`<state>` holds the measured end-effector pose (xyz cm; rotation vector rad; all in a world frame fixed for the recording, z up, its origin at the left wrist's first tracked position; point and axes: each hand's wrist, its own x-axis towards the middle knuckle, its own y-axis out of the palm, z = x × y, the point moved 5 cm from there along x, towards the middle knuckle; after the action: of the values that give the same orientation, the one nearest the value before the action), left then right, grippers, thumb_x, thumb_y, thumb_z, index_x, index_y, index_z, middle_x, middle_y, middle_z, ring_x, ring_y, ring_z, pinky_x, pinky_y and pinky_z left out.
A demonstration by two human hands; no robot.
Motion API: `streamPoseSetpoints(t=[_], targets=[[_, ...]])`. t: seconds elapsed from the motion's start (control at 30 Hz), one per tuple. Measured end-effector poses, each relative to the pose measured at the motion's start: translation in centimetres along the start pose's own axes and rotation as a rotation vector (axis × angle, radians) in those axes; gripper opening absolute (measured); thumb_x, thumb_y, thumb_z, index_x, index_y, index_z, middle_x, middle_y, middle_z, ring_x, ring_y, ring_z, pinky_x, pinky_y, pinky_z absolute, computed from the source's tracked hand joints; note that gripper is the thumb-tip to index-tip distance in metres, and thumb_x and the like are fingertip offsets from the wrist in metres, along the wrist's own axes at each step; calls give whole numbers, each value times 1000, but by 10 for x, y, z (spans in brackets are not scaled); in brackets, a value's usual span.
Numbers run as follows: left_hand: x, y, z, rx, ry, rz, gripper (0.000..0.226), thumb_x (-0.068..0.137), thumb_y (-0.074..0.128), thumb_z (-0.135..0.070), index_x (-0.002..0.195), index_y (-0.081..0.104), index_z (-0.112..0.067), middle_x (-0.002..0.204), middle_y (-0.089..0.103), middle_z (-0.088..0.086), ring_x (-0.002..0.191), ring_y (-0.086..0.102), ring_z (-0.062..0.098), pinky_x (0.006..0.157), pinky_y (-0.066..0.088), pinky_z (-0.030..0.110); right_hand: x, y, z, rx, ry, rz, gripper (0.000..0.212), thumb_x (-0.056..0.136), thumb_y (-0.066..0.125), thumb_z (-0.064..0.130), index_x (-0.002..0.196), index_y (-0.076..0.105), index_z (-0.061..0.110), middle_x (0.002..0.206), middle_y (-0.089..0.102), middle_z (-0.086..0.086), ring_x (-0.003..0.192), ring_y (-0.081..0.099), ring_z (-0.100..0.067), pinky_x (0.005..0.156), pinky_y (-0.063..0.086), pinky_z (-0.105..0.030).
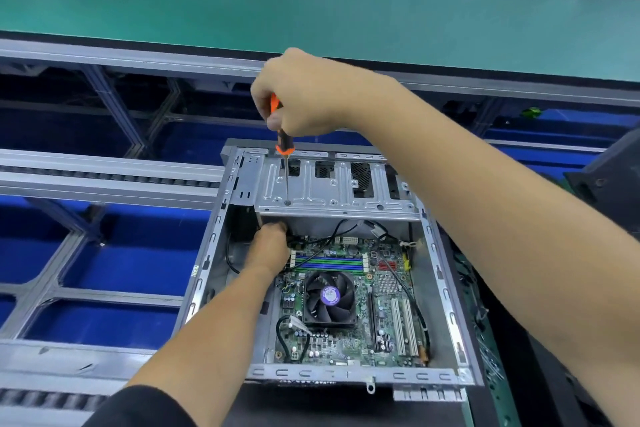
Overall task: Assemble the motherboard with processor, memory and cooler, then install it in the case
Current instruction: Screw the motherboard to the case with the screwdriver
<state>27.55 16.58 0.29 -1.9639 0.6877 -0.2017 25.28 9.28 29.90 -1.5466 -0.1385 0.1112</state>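
Well along, by the look of it: the motherboard already lies flat inside the case, lower centre of the frame; the cooler w/ its black fan sits mid-board, so the processor is presumably under it (hidden, can't confirm); the memory slots, blue and green strips just above the fan, look more empty than filled, but too small to be sure; black cables trail over the board's right side and lower left corner. Right hand, upper centre, is wrapped round the orange-and-black screwdriver, held near upright; its shaft runs down through a hole in the drive-bay bracket at the top of the case, tip out of sight below the plate, so whether it's seated on a screw I can't tell. Left hand reaches under that bracket at the board's upper left corner; fingers are tucked out of view, so gripping or just steadying, can't say. The 2 hands are apart, one above the plate, one below. Judged step: fixing the board to the case at that corner, probably 1 of several screws; left to do seems to be the remaining screws, maybe memory, and cable hookup. Green bench mat fills the top of the frame; blue bins lower left.
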Motion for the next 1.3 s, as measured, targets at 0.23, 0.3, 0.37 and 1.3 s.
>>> streamPoseSetpoints(t=[0.23, 0.3, 0.37, 1.3], targets=[[-2, -1, -1, -5, -11, 6, 20, 79, 47, 12, 89, 58, -1, 92, 62, 20, 83, 60, 36, 66, 46, 37, 9, 6, -3, -62, 211, 90, 31, 92, 47, 28, 65, 41, 14, 64, 44, -3, 59, 47, -23, 51, 32, -30], [-3, -2, -1, 1, -25, 15, 18, 78, 47, 10, 87, 55, -3, 94, 62, 22, 87, 60, 38, 68, 46, 38, 10, 5, -1, 2, 203, 211, 12, 88, 46, 18, 84, 55, 11, 68, 57, -2, 66, 61, -26, 55, 41, -29], [-3, -3, -1, -7, -33, 16, 18, 79, 47, 10, 86, 55, -4, 94, 62, 22, 88, 60, 38, 68, 45, 38, 9, 2, 1, 32, 193, 243, 19, 84, 46, 8, 98, 60, 11, 76, 65, -2, 68, 63, -20, 54, 43, -28], [-1, 1, 1, -48, -51, -12, 25, 77, 41, 16, 73, 48, -8, 69, 49, 9, 68, 48, 29, 59, 41, 32, 10, -1, 2, -37, 233, 272, 28, 80, 43, 11, 98, 64, 7, 80, 68, -6, 76, 68, -23, 56, 45, -29]])
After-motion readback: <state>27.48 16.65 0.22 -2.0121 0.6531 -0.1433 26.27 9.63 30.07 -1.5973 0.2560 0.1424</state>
